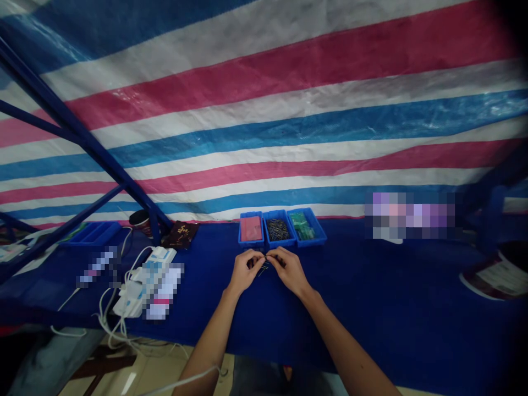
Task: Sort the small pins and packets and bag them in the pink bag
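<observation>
My left hand (pixel 246 269) and my right hand (pixel 287 268) meet fingertip to fingertip over the blue table, both pinched on something small that I cannot make out. Just beneath the fingertips lie several thin dark screws (pixel 263 268). Behind my hands three blue bins stand side by side. The left bin (pixel 240 237) holds a pink pad (pixel 251 228), the middle bin (pixel 281 243) holds many dark screws (pixel 278 229), and the right bin (pixel 320 235) holds small green packets (pixel 302 225).
White power strips (pixel 159 259) with tangled cables lie at the left, near a brown packet (pixel 180 234) and a dark cup (pixel 140 221). A blue metal frame (pixel 94 148) slants up the left side. A round container (pixel 499 275) stands far right, and a striped sheet (pixel 264 126) hangs behind.
</observation>
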Demonstrator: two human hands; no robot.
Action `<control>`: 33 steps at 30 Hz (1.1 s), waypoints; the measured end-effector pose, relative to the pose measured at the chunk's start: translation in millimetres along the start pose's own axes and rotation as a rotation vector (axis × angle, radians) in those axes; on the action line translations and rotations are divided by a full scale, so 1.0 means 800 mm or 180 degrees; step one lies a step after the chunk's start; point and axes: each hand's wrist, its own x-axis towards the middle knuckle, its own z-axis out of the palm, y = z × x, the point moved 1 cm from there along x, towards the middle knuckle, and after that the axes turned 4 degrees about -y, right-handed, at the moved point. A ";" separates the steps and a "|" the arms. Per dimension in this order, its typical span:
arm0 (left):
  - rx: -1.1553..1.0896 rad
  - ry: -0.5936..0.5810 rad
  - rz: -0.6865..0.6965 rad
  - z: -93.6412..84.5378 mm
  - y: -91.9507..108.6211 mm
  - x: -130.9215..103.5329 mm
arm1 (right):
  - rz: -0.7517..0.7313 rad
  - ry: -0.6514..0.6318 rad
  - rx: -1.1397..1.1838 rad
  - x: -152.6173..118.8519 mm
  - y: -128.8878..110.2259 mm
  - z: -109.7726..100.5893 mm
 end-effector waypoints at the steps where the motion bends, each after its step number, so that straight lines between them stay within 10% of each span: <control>1: 0.0005 0.0000 0.0005 0.000 0.001 0.000 | -0.0003 -0.0012 -0.0033 0.000 0.000 0.000; 33: 0.0025 -0.0042 0.0015 0.001 -0.001 0.000 | -0.0054 -0.0170 -0.0325 -0.004 0.002 0.003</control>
